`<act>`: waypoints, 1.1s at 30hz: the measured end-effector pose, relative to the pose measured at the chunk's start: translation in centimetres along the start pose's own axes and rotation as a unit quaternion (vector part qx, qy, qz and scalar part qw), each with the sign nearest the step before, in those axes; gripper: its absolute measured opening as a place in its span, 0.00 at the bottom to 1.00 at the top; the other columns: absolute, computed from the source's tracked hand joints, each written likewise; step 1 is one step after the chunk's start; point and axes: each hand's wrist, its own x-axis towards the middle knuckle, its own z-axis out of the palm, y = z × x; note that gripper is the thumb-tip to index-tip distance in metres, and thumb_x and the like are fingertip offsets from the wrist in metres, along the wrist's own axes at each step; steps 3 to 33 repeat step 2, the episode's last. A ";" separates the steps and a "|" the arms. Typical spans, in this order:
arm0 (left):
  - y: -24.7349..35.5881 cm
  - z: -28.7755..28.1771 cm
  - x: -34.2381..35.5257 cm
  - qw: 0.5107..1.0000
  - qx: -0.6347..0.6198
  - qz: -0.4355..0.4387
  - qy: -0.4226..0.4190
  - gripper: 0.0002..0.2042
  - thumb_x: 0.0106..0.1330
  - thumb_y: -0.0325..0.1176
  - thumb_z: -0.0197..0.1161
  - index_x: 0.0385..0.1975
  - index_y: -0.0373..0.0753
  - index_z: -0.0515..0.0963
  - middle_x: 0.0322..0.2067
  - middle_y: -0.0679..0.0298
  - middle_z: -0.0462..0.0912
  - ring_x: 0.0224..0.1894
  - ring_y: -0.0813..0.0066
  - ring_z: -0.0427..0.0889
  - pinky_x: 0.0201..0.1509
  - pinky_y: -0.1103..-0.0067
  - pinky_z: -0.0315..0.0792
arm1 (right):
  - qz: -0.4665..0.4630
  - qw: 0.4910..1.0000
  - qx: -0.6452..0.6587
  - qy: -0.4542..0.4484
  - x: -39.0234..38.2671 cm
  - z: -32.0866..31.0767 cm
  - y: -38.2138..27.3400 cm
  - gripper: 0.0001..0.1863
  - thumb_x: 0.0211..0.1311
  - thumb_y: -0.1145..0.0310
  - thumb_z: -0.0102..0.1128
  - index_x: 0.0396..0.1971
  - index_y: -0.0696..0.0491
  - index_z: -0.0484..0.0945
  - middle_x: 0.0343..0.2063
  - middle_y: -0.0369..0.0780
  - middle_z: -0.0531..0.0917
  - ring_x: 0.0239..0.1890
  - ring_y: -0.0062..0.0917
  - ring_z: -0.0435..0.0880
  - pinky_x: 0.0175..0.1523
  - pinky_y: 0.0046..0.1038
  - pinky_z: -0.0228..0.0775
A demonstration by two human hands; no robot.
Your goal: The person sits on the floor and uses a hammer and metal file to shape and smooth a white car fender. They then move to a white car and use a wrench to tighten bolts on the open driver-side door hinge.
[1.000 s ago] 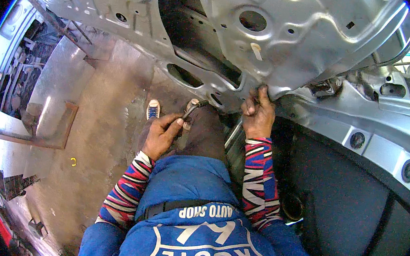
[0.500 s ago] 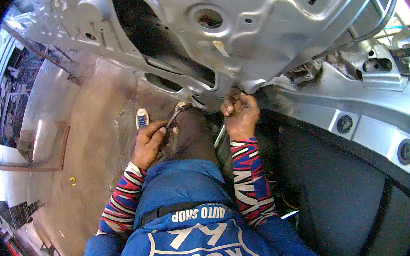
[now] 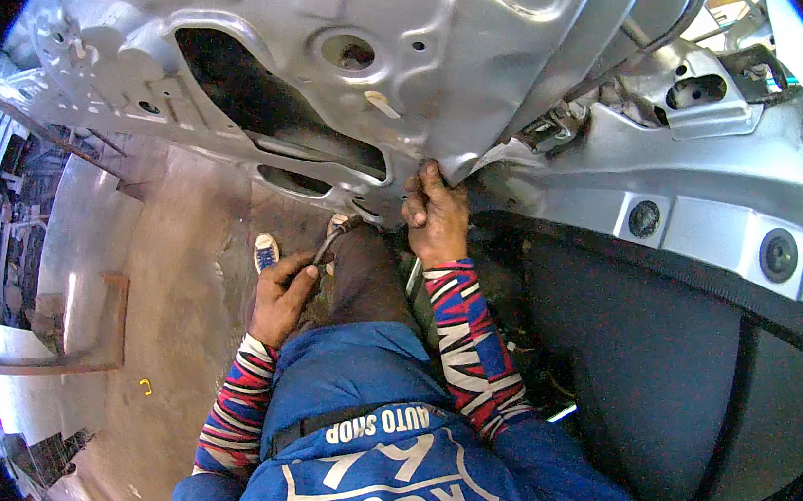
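Note:
My left hand point(image 3: 281, 299) is closed around a slim metal tool with a dark head, which looks like a ratchet wrench point(image 3: 329, 240). Its head points up and away, toward the lower edge of a bare silver car door point(image 3: 459, 71). At the door's lower corner, beside the gap to the car body, my right hand point(image 3: 440, 217) has its fingers bent and pressed together against the metal. Whatever those fingers may pinch is hidden.
The silver body sill point(image 3: 708, 219), with round dark plugs, runs along the right. Below it lies a dark trim panel point(image 3: 645, 354). A metal frame point(image 3: 125, 324) stands at left on the brown floor point(image 3: 189, 267), near a small yellow hook-shaped piece point(image 3: 145, 387).
The view has shifted, so the door and sill appear farther left. My right fingers have changed their bend at the door corner. The left hand keeps its hold on the ratchet wrench.

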 end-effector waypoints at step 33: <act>0.2 0.1 -0.1 1.000 0.004 -0.029 -0.008 0.14 0.69 0.33 0.61 0.48 0.30 0.79 0.36 0.62 0.84 0.38 0.78 0.79 0.45 0.81 0.72 | 0.021 0.999 -0.033 -0.017 0.0 -0.6 -0.4 0.13 0.64 0.61 0.66 0.40 0.50 0.75 0.28 0.35 0.79 0.14 0.15 0.65 0.21 0.20 0.58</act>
